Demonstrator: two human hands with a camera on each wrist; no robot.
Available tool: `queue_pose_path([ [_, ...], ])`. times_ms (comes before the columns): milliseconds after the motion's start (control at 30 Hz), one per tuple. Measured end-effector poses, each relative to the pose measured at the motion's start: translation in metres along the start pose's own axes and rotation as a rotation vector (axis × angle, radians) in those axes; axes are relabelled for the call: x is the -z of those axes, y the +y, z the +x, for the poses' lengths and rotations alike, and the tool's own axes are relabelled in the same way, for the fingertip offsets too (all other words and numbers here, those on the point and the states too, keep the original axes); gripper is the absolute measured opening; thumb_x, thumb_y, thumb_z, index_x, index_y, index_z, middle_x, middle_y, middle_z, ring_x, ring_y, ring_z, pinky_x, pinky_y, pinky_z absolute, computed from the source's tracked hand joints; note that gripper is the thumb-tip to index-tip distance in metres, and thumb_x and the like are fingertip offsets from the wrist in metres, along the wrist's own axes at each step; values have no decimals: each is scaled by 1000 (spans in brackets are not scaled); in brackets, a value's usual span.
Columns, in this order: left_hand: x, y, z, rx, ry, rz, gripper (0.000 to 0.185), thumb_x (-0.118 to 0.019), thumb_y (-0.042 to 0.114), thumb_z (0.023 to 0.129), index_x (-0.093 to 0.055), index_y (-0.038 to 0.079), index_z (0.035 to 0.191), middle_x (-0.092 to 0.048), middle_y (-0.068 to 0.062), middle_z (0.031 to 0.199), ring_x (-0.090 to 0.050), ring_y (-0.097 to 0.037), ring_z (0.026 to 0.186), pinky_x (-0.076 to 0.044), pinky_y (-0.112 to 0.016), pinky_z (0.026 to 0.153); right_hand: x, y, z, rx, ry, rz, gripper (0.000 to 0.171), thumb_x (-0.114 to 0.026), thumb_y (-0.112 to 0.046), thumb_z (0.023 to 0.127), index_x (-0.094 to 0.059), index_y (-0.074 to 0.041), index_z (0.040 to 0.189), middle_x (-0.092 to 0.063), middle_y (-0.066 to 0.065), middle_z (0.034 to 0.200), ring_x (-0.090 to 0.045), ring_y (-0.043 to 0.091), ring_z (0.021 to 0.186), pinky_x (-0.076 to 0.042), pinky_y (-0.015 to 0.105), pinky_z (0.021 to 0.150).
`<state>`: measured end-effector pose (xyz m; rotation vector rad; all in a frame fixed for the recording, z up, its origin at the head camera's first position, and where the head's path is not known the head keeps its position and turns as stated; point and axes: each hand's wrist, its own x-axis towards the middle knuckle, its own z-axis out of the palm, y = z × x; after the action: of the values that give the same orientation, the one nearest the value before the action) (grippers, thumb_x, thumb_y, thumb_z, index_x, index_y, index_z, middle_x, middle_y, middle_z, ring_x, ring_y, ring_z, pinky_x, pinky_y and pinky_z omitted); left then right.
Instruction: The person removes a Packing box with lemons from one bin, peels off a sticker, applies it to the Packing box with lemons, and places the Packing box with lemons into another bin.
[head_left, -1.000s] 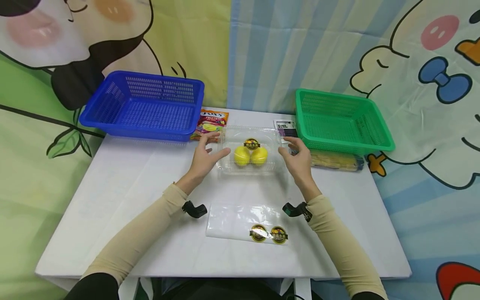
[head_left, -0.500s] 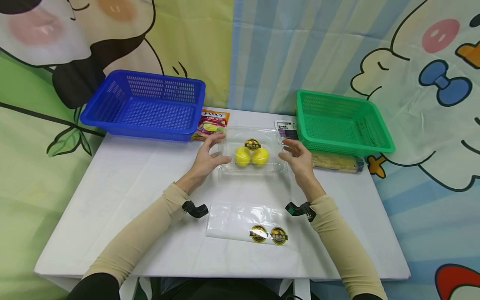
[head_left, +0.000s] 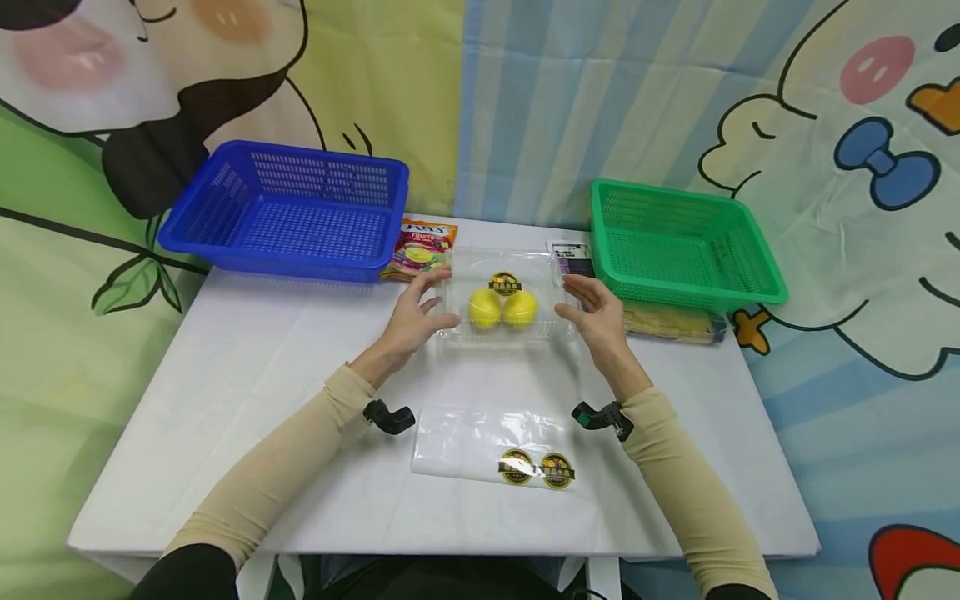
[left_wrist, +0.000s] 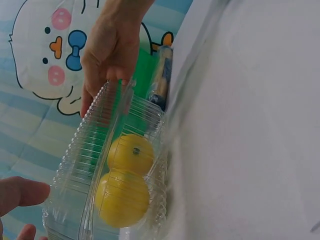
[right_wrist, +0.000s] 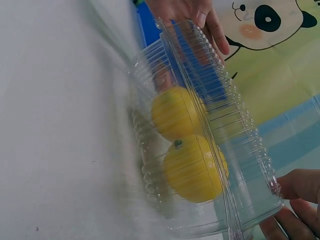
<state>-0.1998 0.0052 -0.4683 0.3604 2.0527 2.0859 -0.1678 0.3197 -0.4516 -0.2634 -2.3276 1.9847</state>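
Note:
A clear plastic clamshell fruit box stands lid-down over two round yellow fruits, with a round black-and-gold sticker on its top. At its left end my left hand grips the side, thumb toward the near corner and fingers farther back. My right hand holds the opposite end the same way. In the right wrist view the right thumb meets the lid's corner, fingers below it. The left thumb lies by the ridged lid edge in the left wrist view.
Behind, a blue basket stands left and a green basket right. A candy bag, a dark-printed packet and a long wrapped bundle lie near them. A clear sheet with two stickers lies in front.
Both hands have closed in on the box's ends, the left fingers reaching slightly inward along its side. The box has barely shifted.

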Motion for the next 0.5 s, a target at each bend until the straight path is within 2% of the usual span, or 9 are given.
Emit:
queue_pose_path([
  [167, -2, 10, 5, -38, -2, 13, 71, -77, -8, 86, -48, 4, 149, -41, -6, 163, -32, -29, 153, -31, -44, 127, 5, -11, 1, 32, 5, 0, 52, -73, 0, 95, -60, -10, 144, -57, 12, 152, -53, 21, 143, -52, 29, 108],
  [267, -5, 20, 9, -60, -7, 23, 69, -77, -7, 86, -49, 4, 148, -42, -6, 163, -32, -26, 155, -32, -43, 127, 10, -19, 3, 47, 19, -2, 51, -73, -1, 95, -60, -10, 144, -58, 12, 151, -53, 21, 142, -51, 29, 108],
  [500, -15, 43, 22, -74, -15, 16, 68, -77, -5, 88, -50, 8, 148, -42, -1, 163, -33, -20, 155, -31, -41, 127, 25, -40, 9, 69, 28, -16, 50, -73, -4, 97, -60, -12, 144, -55, 10, 155, -50, 22, 145, -45, 39, 118],
])
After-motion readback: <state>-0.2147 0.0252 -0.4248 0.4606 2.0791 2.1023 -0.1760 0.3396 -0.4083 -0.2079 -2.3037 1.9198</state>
